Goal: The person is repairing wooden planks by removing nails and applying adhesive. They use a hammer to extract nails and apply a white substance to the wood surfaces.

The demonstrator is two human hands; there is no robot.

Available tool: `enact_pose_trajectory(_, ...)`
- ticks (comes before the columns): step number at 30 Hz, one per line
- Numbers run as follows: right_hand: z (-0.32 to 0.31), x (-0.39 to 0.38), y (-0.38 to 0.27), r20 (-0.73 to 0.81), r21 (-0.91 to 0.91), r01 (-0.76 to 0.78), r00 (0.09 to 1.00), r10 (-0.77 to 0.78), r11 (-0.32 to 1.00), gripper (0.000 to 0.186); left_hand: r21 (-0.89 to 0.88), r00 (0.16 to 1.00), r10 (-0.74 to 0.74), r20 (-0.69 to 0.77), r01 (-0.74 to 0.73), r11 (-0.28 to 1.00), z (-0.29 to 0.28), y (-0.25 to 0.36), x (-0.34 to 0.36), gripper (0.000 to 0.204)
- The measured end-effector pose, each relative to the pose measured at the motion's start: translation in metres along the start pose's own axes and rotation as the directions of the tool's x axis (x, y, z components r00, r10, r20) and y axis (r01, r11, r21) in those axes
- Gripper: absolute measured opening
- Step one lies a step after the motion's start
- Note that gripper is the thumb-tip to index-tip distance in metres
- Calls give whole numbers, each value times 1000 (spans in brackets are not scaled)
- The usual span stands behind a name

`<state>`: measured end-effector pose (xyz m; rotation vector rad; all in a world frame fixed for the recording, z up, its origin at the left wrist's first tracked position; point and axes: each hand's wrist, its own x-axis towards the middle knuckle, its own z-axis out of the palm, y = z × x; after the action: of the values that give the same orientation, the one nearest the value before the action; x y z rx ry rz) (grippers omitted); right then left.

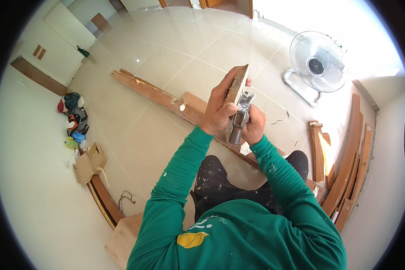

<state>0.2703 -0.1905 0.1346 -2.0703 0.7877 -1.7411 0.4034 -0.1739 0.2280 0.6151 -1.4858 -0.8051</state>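
My left hand (218, 105) is wrapped round a short, rough-edged piece of wood (236, 85), thumb across its near end. Close against that wood is a metal claw hammer (236, 130), its round striking face turned toward me. My right hand (255, 125) grips the hammer from the right; most of the handle is hidden. Both hands are raised in front of me, above a long brown wooden board (155, 93) that runs slantwise across the tiled floor.
A floor fan (317, 65) stands at the far right. Wooden planks (346, 171) lie along the right wall, with shorter pieces (318, 150) beside them. Thin slivers (276, 122) are scattered nearby. Bags (78, 118) and a cardboard box (96, 157) sit by the left wall.
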Motion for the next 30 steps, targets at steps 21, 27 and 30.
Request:
enact_pose_trajectory(21,-116,255,-156,783,-313,585,-287,552,748,22,-17,975,-22,219,27,1000,25,20,-18,121)
enact_pose_trajectory(27,-95,258,-165,770,-411,566,-204,605,714,24,-102,992,41,116,-29,994,7,14,-25,114)
enact_pose_trajectory(30,-108,229,-161,941,-294,684,87,326,667,12,-64,994,34,109,-27,998,-7,18,-30,116)
